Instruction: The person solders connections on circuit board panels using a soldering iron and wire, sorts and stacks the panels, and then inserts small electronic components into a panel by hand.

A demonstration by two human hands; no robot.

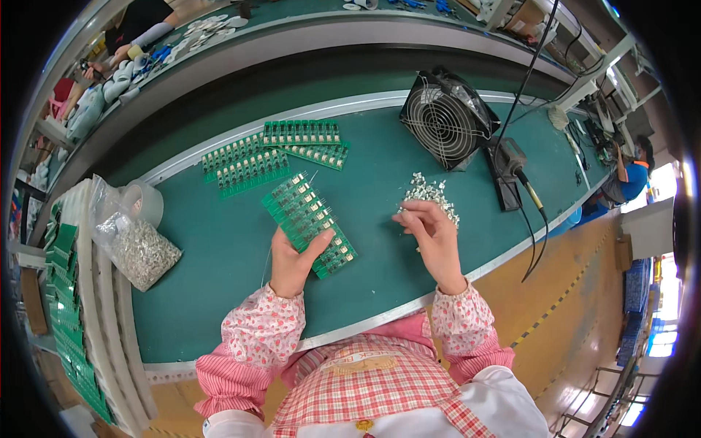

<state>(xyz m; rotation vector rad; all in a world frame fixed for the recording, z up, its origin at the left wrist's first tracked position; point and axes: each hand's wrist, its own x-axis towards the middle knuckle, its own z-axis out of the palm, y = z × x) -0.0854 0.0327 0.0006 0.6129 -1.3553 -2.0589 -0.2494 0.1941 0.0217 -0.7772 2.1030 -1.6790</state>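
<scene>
At frame centre, the left hand (290, 264) closes on the near edge of a thin, stiff green circuit-board strip (308, 223); it looks light, best gripped by bare edges. The right hand (436, 235) pinches at a heap of tiny, slippery-looking silver metal parts (431, 193).

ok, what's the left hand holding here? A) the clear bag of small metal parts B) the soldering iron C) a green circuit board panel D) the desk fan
C: the left hand grips the near edge of a green circuit board panel tilted above the table, while the bag of metal parts lies apart to its left, and the soldering iron and the fan stand beyond the right hand.
</scene>
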